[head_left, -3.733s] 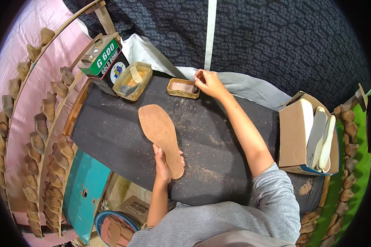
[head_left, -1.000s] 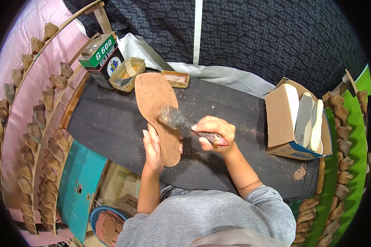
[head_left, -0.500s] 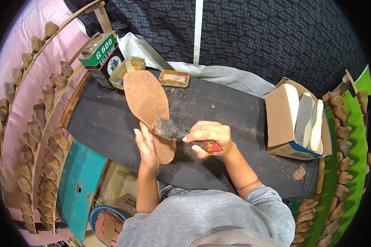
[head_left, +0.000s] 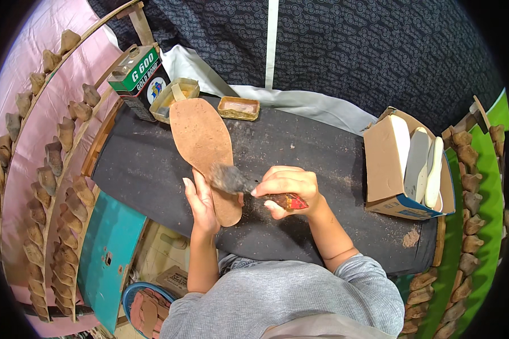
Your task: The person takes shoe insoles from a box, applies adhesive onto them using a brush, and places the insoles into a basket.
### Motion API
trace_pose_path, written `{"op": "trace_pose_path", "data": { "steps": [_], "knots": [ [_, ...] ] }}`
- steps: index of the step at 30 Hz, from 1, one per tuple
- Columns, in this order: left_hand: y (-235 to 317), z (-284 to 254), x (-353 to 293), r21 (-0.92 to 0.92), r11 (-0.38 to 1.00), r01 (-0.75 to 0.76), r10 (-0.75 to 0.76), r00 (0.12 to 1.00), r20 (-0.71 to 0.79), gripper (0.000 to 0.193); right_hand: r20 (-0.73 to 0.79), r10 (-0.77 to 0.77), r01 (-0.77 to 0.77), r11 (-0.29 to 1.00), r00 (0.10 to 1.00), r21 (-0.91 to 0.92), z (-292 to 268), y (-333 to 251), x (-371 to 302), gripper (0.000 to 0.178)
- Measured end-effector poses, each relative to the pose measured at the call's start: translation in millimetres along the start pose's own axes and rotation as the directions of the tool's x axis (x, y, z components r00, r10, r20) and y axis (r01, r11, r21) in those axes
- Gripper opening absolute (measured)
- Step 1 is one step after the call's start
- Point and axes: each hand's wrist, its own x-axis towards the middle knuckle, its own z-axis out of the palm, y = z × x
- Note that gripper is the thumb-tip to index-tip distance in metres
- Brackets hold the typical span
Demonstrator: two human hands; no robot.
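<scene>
My left hand [head_left: 202, 204] is closed around the narrow end of a brown insole [head_left: 201, 131], its fingers passing underneath. The sole's broad end points away from me, toward an open container [head_left: 186, 90]. In my right hand [head_left: 288, 191] is a brush with a dark handle [head_left: 285, 199] that ends in red and yellow. Its dark, worn bristles [head_left: 226, 177] rest against the right edge of the insole near the middle. Brown dust lies scattered on the black cloth-covered table [head_left: 300, 147] below.
A tall metal can [head_left: 138, 82] and a shallow yellowish tray [head_left: 238, 107] stand at the back. A cardboard box [head_left: 384, 164] of pale soles sits at the right. Racks of wooden shoe lasts [head_left: 54, 158] flank the table. A blue basket [head_left: 138, 288] with brown pieces stands below left.
Very little differs. The insole and my left hand have shifted slightly, and the brush has tilted a touch, its bristles slightly lower on the sole.
</scene>
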Motion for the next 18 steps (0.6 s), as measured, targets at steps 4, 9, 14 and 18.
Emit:
{"op": "trace_pose_path", "data": {
  "steps": [4,9,14,18],
  "knots": [
    [-1.7,-4.0,3.5,-0.347,0.937,0.040,-0.031,0.999,0.033,0.071,-0.089,-0.035,0.033,0.999,0.995,-0.022,9.8,0.4,0.8,0.028],
    [-4.3,-8.2,12.8,-0.069,0.997,-0.038,0.035,0.998,-0.045,0.075,0.004,-0.001,0.001,0.999,1.000,0.043,3.2,1.9,-7.6,0.021],
    [-8.0,-3.1,15.5,-0.174,0.983,-0.056,0.038,0.994,-0.104,0.072,-0.115,-0.041,0.037,0.999,0.993,-0.039,12.1,3.4,0.9,0.023],
    [-10.1,-16.9,22.5,-0.111,0.991,-0.068,0.064,0.997,-0.037,0.070,-0.049,-0.007,0.005,0.999,0.999,-0.035,13.4,5.8,-2.0,0.030]
  ]
}}
